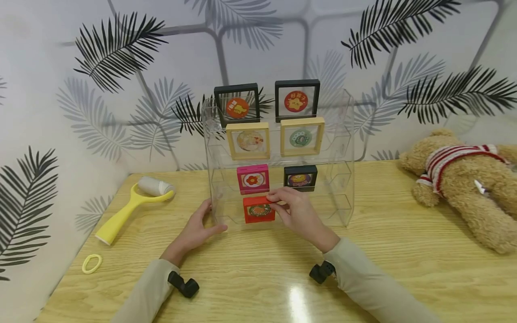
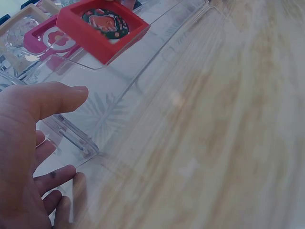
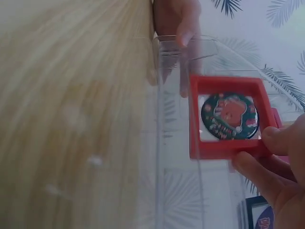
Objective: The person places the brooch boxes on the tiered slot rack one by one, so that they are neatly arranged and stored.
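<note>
Between thumb and fingers, my right hand pinches a small red frame by its upper right corner. In the right wrist view a round dark green badge shows inside that frame. The frame is at the lowest tier of a clear acrylic display rack; whether it rests on the tier I cannot tell. My left hand is at the rack's lower left side, thumb in front and fingers along the side, not curled around anything. Above the red frame stand a pink frame and a small black frame.
Higher tiers hold two cream frames and two black frames. To the left lie a yellow Y-shaped handle, a grey roll and a yellow ring. A teddy bear lies on the right of the wooden table.
</note>
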`<state>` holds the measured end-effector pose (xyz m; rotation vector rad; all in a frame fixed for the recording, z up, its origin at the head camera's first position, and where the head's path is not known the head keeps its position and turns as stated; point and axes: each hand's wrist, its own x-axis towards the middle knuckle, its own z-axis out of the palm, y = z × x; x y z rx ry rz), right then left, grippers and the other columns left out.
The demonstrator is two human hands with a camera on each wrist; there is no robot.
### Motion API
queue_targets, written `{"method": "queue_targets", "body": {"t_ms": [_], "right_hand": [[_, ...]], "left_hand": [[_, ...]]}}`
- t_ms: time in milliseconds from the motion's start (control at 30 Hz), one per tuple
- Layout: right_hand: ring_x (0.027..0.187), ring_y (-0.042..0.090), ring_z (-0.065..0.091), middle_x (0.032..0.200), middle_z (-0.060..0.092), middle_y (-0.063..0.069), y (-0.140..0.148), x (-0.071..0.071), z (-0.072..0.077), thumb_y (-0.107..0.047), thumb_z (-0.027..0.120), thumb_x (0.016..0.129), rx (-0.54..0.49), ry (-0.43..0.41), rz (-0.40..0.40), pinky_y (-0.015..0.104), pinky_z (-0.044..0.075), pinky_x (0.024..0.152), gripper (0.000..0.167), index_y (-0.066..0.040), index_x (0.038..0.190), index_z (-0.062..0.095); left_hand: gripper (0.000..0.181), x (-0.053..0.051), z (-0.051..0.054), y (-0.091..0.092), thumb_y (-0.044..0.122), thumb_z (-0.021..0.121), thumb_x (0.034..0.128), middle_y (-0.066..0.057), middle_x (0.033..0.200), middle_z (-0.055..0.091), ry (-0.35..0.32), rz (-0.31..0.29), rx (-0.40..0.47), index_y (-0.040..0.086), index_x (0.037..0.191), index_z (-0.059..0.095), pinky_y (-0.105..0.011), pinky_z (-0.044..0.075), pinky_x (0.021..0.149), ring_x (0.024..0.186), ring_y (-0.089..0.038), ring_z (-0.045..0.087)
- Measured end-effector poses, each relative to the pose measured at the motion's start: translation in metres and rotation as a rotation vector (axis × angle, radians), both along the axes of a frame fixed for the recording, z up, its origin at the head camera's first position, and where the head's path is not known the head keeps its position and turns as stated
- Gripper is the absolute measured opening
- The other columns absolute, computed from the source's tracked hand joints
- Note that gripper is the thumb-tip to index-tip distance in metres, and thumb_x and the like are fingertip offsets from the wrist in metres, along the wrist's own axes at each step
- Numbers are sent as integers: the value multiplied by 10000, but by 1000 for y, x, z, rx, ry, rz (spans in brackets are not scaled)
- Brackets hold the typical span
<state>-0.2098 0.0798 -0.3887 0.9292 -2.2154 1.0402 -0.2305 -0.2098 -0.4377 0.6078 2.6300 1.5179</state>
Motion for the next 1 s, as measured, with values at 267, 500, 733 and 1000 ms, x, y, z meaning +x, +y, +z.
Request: {"method": "queue_targets", "body": {"t_ms": [267, 500, 733, 1000], "right_hand": [[874, 251, 679, 995, 673, 131, -4, 3, -11, 67, 716, 806, 74, -58, -23, 158, 542, 644, 170, 4, 964, 709], [846, 240, 648, 1076, 607, 184, 5, 9, -4, 78, 676, 826, 75, -117, -24, 209, 559, 643, 348, 28, 1163, 606], [830, 242, 630, 1056, 610, 203, 24, 13, 5, 63, 645, 854, 43, -111, -71, 319, 565, 620, 438, 49, 1266, 498], [863, 257, 598, 1049, 604, 168, 57, 20, 7, 38, 656, 844, 100, 11, -193, 356, 538, 646, 448, 37, 1256, 481]], "left_hand": [[801, 0, -2, 0, 167, 750, 831, -224, 1452, 423, -8, 3, 0, 82, 1488, 298, -570, 254, 1121, 1363, -390, 364], [778, -1, 0, 5, 154, 747, 837, -229, 1441, 436, -8, -8, 3, 74, 1479, 313, -568, 256, 1121, 1359, -390, 372], [796, -2, 2, 7, 173, 738, 846, -226, 1458, 415, -25, -19, 1, 70, 1493, 286, -560, 234, 1136, 1380, -386, 344], [810, 3, -6, 1, 174, 725, 859, -212, 1498, 357, -52, 11, 10, 89, 1508, 249, -564, 168, 1156, 1421, -375, 265]]}}
